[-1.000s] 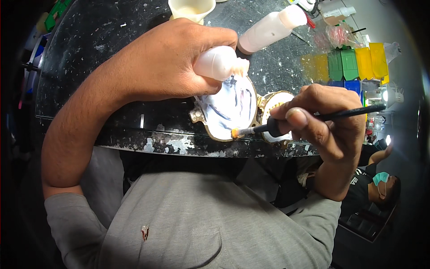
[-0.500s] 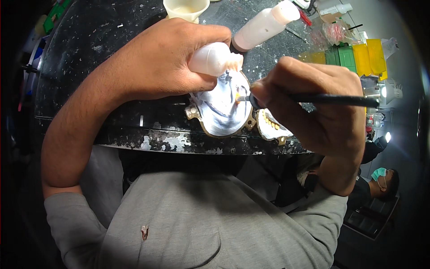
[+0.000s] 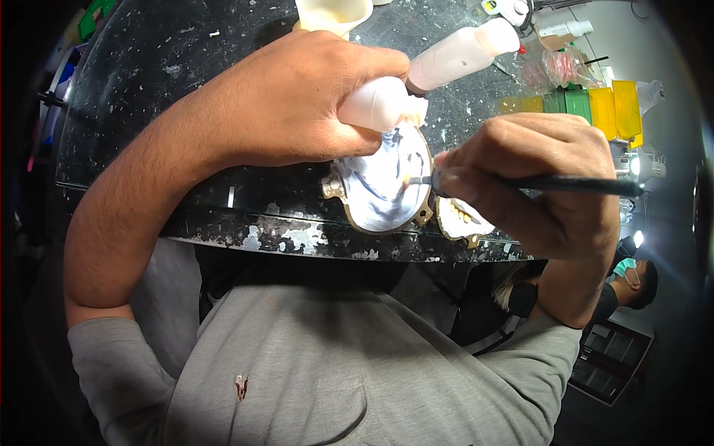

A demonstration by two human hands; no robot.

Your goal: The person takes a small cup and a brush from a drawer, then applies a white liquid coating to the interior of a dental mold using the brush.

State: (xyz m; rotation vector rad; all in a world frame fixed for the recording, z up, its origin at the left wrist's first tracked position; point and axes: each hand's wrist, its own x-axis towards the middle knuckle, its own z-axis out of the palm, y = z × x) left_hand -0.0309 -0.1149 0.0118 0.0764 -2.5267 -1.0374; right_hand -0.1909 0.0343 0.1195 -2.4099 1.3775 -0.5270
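Note:
My left hand (image 3: pixel 297 100) is closed around a white plastic squeeze bottle (image 3: pixel 374 104), tilted with its neck end over a dental flask half. That flask half (image 3: pixel 372 201) has a brass-coloured rim with lugs and a shiny whitish surface inside. My right hand (image 3: pixel 547 175) grips a dark-handled brush (image 3: pixel 576 185) between thumb and fingers, its tip at the whitish surface. Partly behind my right hand lies a second flask half (image 3: pixel 455 219) with a row of yellowish tooth-shaped pieces or hollows. The bottle's outlet is hard to make out against the flask's far edge.
A pale cup (image 3: pixel 335 16) stands at the far edge of view. A larger translucent bottle (image 3: pixel 457 59) is beyond my hands. Yellow bins (image 3: pixel 614 108) and a green bin (image 3: pixel 576 105) sit at the right. A person in a mask (image 3: pixel 632 286) is at far right.
The view has shifted, so the table things appear farther right. The brush tip has moved slightly toward me on the whitish surface. Both hands keep their holds.

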